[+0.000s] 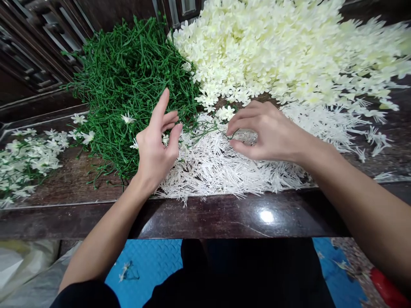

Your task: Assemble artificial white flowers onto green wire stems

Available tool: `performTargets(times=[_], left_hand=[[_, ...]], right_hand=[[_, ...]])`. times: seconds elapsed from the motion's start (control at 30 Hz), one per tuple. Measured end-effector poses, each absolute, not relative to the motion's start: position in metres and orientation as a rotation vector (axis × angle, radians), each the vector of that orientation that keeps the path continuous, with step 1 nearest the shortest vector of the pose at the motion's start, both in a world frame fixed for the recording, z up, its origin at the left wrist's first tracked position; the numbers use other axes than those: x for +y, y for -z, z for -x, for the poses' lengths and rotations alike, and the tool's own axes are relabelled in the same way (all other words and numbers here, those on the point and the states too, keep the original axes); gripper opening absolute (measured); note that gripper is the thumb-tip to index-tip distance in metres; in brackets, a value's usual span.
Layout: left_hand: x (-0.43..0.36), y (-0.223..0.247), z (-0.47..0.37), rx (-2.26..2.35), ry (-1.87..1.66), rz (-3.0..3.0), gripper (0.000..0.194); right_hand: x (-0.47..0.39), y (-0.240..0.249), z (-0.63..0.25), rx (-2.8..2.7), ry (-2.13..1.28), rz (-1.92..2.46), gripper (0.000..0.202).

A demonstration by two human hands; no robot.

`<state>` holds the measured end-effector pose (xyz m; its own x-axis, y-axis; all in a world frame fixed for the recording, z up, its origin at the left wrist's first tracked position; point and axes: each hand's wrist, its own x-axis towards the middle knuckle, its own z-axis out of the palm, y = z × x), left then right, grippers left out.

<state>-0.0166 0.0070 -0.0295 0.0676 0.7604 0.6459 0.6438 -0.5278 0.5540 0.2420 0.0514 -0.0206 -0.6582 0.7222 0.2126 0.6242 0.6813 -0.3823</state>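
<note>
My left hand is raised at the right edge of a heap of green plastic stems. One finger points up and the others bend loosely, apart from the thumb; I see nothing gripped there. A small white flower partly shows behind its thumb. Over a layer of thin white stamen-like pieces, my right hand pinches a thin green stem between thumb and fingertips. The stem reaches left toward my left hand. A cream flower lies just beyond the right fingertips.
A large pile of cream petal pieces covers the back right of the dark wooden bench. White flowers on green stems lie at far left. Carved wood rises behind. Below are a blue mat and a red object.
</note>
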Motion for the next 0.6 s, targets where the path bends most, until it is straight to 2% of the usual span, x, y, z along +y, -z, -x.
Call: performTargets(times=[0.1, 0.27, 0.4, 0.5, 0.6], left_hand=[[0.008, 0.026, 0.023, 1.592, -1.432, -2.276, 0.052], [-0.001, 0.015, 0.014, 1.541, -1.592, -2.23, 0.037], [-0.014, 0.012, -0.003, 1.273, -1.345, -2.058, 0.043], [-0.018, 0.016, -0.011, 1.111, -1.188, -1.893, 0.049], [-0.017, 0.02, -0.014, 1.064, -1.211, -1.788, 0.042]], right_hand=[[0.049, 0.022, -0.241, -2.544, -0.373, 1.053, 0.006], [0.05, 0.019, -0.239, -2.341, -0.23, 1.048, 0.01], [0.049, 0.02, -0.233, -2.083, -0.086, 0.782, 0.01], [0.045, 0.026, -0.225, -2.124, -0.136, 0.494, 0.012], [0.039, 0.03, -0.219, -2.272, -0.286, 0.372, 0.011]])
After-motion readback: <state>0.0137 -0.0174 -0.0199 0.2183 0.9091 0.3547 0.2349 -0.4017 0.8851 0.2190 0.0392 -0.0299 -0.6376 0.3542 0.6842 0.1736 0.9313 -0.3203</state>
